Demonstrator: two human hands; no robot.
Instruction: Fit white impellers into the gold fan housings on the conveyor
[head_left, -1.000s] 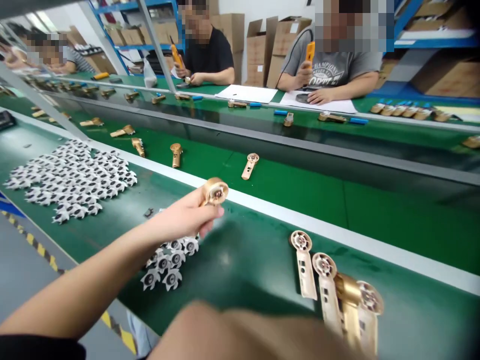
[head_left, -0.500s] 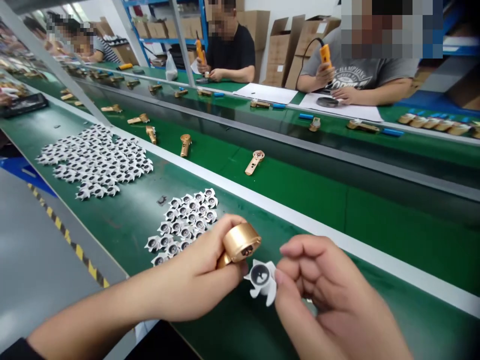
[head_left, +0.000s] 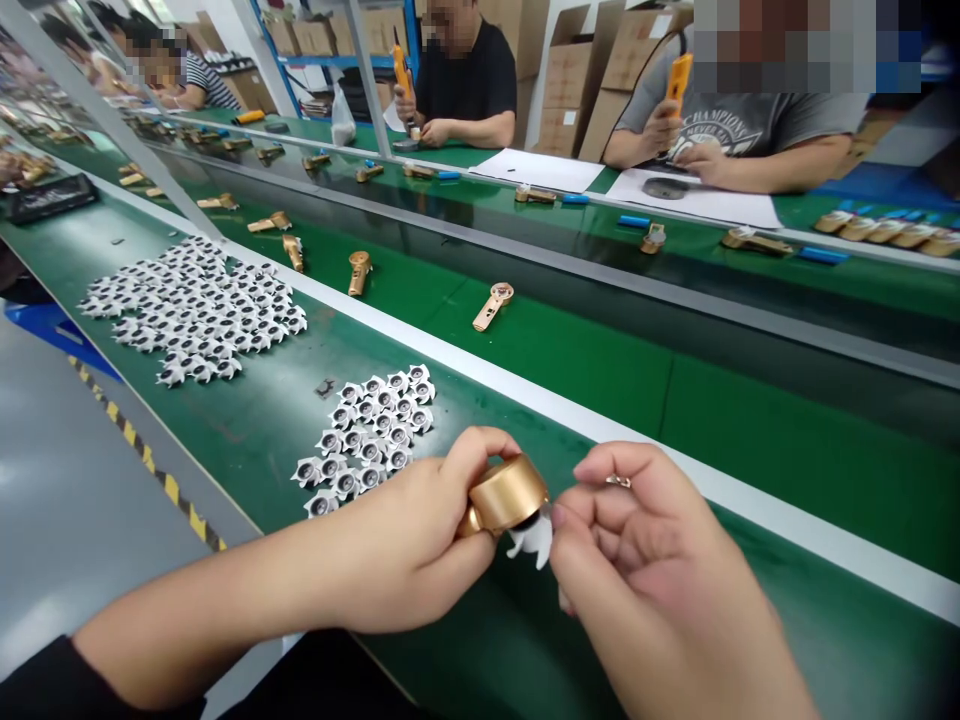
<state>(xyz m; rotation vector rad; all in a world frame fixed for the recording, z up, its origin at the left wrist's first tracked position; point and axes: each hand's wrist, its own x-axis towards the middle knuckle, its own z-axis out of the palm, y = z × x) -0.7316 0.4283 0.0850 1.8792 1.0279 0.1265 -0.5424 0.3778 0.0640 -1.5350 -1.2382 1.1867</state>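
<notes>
My left hand is wrapped round a gold fan housing, its round head tilted toward the right. Between the fingertips of my right hand is a white fan blade. The blade sits right under the housing's rim, which hides its upper part; whether the two are joined I cannot tell. Something small and shiny shows between the curled fingers of my right hand. Left of my hands, a group of white fan blades lies on the green workbench.
A larger spread of white fan blades covers the bench farther left. Gold fan bodies lie along the green conveyor beyond a white rail. Across the line, co-workers hold orange tools. A slanted metal post stands at left.
My right hand has brought the white fan blade up against the underside of the gold housing. The housing has shifted slightly right and turned. Fan bodies on the conveyor have moved left.
</notes>
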